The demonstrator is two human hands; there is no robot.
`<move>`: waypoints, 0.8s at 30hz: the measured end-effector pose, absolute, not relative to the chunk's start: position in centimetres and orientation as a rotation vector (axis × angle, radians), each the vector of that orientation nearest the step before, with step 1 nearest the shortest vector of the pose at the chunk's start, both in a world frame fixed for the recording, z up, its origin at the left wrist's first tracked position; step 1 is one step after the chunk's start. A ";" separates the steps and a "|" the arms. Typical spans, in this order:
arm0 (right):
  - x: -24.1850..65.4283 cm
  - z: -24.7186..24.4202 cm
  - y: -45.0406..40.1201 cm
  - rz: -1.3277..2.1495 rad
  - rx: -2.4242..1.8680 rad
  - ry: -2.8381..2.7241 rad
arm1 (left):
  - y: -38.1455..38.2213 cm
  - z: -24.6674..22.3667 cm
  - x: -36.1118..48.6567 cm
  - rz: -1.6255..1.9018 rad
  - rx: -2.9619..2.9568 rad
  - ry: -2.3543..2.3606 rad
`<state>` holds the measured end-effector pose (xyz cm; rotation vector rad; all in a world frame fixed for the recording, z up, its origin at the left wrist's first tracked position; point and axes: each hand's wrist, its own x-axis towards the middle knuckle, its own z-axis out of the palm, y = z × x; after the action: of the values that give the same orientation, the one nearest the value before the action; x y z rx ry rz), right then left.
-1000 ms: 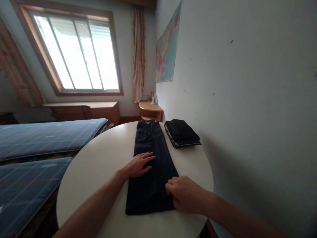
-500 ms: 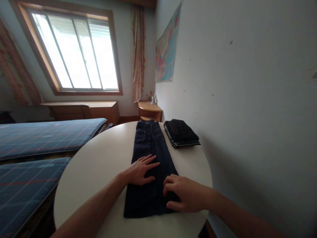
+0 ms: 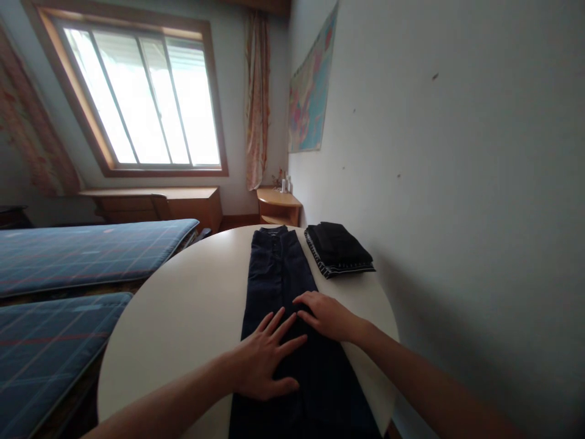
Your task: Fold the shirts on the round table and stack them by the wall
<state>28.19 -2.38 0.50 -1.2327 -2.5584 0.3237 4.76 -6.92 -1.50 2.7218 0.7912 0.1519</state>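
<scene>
A long navy garment (image 3: 265, 283) lies folded lengthwise on a round white table (image 3: 183, 305). Its far end shows a band-like opening and small buttons; I cannot tell whether it is a shirt or trousers. Its near end runs out of view at the bottom. My left hand (image 3: 267, 356) rests on the cloth with fingers spread, palm down. Just beyond it and to the right, my right hand (image 3: 326, 314) touches the garment with loosely bent fingers, near its right edge. The hands' fingertips are close together. Neither hand grips anything.
A folded stack of black clothes (image 3: 340, 250) sits at the table's right rear, near the white wall (image 3: 457, 183). Two blue plaid mattresses (image 3: 91, 253) are to the left. Behind stand a wooden desk (image 3: 192, 195) and a small corner shelf (image 3: 278, 198) with small items.
My right hand has moved farther from me along the garment, while my left has come slightly nearer. The garment's near end, visible before, now extends below the view.
</scene>
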 end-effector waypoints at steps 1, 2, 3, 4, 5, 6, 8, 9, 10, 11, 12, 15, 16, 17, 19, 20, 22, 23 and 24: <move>27.9 0.2 -1.7 0.306 -1.247 -2.541 | -7.5 -1.3 4.7 0.144 2.715 0.772; 27.6 0.0 -1.0 0.287 -1.258 -2.527 | -8.0 -1.1 4.6 0.135 2.708 0.752; 27.3 -0.3 -0.2 0.270 -1.265 -2.518 | -8.4 -0.9 4.5 0.128 2.701 0.733; 26.9 -0.6 0.6 0.258 -1.270 -2.513 | -8.7 -0.7 4.5 0.123 2.696 0.712; 26.5 -0.8 1.4 0.253 -1.276 -2.507 | -9.0 -0.5 4.4 0.118 2.694 0.692; 26.1 -1.1 2.2 0.255 -1.280 -2.500 | -9.2 -0.2 4.4 0.112 2.693 0.675; 25.3 -1.5 3.9 0.269 -1.277 -2.481 | -9.2 0.1 4.4 0.100 2.685 0.639; 24.9 -1.6 4.7 0.280 -1.273 -2.473 | -9.1 0.2 4.4 0.098 2.675 0.623; 24.5 -1.7 5.5 0.290 -1.274 -2.465 | -9.0 0.3 4.3 0.100 2.663 0.607; 24.2 -1.8 6.2 0.299 -1.286 -2.454 | -8.9 0.3 4.3 0.109 2.652 0.590; 23.8 -1.9 6.9 0.308 -1.312 -2.438 | -8.8 0.3 4.3 0.123 2.645 0.573; 22.9 -1.9 8.4 0.325 -1.433 -2.365 | -8.5 0.1 4.4 0.168 2.647 0.521; 22.7 -1.9 8.8 0.323 -1.459 -2.341 | -8.5 0.1 4.5 0.179 2.651 0.503; 22.5 -1.9 9.0 0.314 -1.471 -2.320 | -8.4 0.0 4.5 0.189 2.654 0.486; 22.2 -2.0 9.3 0.268 -1.473 -2.286 | -8.3 0.0 4.7 0.214 2.660 0.449; 22.1 -2.1 9.4 0.240 -1.477 -2.278 | -8.1 0.0 4.8 0.228 2.662 0.425; 21.9 -2.2 9.4 0.182 -1.500 -2.284 | -7.5 0.0 4.9 0.261 2.658 0.367; 21.9 -2.3 9.3 0.157 -1.516 -2.294 | -7.0 0.1 5.0 0.281 2.654 0.347; 21.8 -2.3 9.4 0.132 -1.532 -2.300 | -6.4 0.2 5.0 0.305 2.651 0.349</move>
<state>21.81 9.37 -2.32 -1.5320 -2.3001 0.1317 5.01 -6.36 0.21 2.6514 0.3486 0.3047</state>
